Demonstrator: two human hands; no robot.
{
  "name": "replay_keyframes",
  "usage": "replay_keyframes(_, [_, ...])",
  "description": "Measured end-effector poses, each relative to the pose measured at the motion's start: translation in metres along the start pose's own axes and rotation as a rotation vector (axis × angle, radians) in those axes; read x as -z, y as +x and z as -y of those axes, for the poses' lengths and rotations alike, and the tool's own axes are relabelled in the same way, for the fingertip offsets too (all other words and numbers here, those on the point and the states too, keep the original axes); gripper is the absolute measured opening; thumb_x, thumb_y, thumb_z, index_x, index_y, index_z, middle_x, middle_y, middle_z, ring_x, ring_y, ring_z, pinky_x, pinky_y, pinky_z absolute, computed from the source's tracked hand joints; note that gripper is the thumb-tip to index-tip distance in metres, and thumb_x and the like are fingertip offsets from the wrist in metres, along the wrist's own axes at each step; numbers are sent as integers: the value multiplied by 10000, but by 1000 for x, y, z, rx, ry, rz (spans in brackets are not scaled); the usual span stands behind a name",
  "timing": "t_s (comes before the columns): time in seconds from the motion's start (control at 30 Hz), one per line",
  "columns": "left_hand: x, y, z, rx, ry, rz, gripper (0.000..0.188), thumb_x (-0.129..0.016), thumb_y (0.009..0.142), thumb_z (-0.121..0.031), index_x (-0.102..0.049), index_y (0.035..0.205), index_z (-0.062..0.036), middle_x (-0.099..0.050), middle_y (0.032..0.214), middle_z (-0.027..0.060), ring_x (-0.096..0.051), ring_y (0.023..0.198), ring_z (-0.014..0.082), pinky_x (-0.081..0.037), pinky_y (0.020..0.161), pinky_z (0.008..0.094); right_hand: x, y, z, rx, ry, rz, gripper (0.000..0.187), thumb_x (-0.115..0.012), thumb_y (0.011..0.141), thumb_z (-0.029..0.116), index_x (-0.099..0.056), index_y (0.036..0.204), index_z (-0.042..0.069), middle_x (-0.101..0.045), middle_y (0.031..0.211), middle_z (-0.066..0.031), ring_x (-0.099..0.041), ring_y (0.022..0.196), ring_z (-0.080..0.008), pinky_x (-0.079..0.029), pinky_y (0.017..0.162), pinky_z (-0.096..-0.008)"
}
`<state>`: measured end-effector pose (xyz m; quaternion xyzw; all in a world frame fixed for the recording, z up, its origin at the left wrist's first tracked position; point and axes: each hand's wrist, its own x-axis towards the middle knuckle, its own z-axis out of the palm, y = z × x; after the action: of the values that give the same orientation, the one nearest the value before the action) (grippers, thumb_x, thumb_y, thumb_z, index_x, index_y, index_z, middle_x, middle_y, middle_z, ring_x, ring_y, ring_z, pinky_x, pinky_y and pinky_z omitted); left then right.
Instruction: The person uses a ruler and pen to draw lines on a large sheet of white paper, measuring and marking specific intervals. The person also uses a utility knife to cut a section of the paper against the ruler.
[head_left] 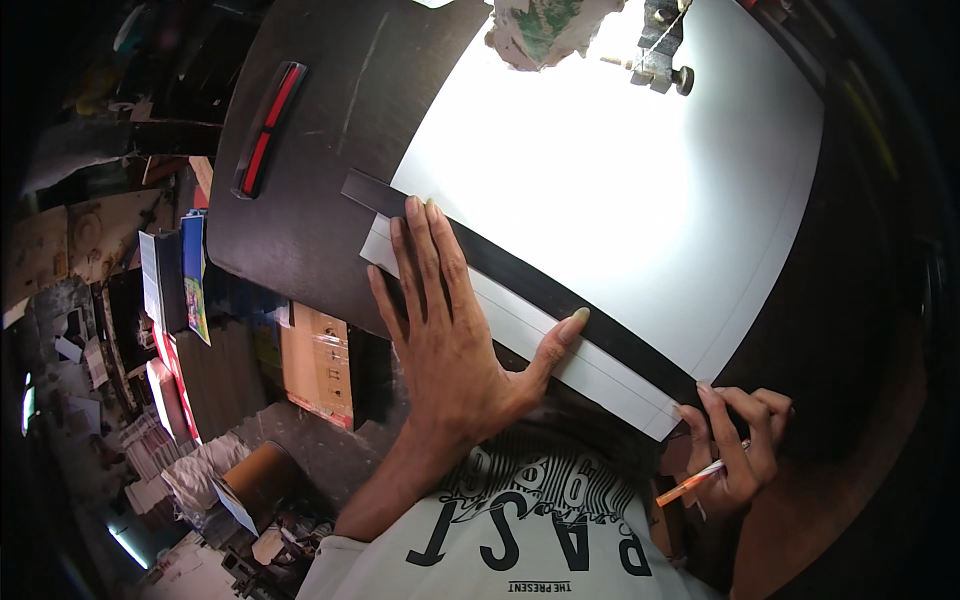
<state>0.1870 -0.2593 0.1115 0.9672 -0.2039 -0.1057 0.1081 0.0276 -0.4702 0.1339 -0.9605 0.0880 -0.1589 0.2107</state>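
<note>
A large white sheet of paper [745, 240] lies on the dark table, with faint pencil lines running near its edges. Across its near part slants a flat black strip [540, 290], straight-edged like a ruler. My left hand [440, 350] rests on the strip and the paper, its fingers stretched out and the thumb spread to the right. At the strip's right end, my right hand [745, 445] touches strip and paper with its fingertips. Tucked in that same hand is a slim orange-and-white pencil [685, 484], slanting down to the left, clear of the paper.
On the dark table [300, 215] at the far left lies a black-and-red long object [270, 130]. A metal fixture with a knob [660, 60] hangs over the brightly lit far part of the sheet. Cardboard boxes [318, 365] and a brown roll [262, 480] stand below left.
</note>
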Motion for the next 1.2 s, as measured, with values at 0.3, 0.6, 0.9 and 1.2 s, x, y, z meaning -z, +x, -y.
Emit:
replay_keyframes(0.3, [-1,-1,-3,18,4,6,1307,-607,832,-764,-6,1567,135,7,1655,334,84,1556,447,59,1203,657,4,-1,-1,6,-28,16,312,-885,720,106,-796,1002,5,-676,897,-65,-556,814,-249,-426,786,-404])
replay_keyframes(0.6, [1,2,0,-7,80,-40,1325,-681,789,-737,-19,1587,88,-55,1663,307,-2,1567,422,-1,1246,590,-2,0,-6,29,3,50,431,-911,707,115,-777,1112,59,-672,1024,-13,-531,882,-188,-396,814,-353])
replay_keyframes(0.9, [-6,3,-3,-5,126,-80,1298,-670,801,-739,-47,1587,84,-83,1659,298,-31,1570,410,-24,1255,583,-1,-2,-10,1,26,37,451,-910,706,129,-776,1133,70,-678,1028,-2,-519,883,-181,-403,796,-343])
replay_keyframes(1.2, [-9,0,1,-15,137,-88,1322,-655,785,-784,-58,1583,85,-96,1648,310,-37,1564,426,-37,1256,589,-3,-2,-8,-33,36,16,436,-919,681,132,-794,1096,83,-708,984,-15,-548,843,-188,-432,757,-336])
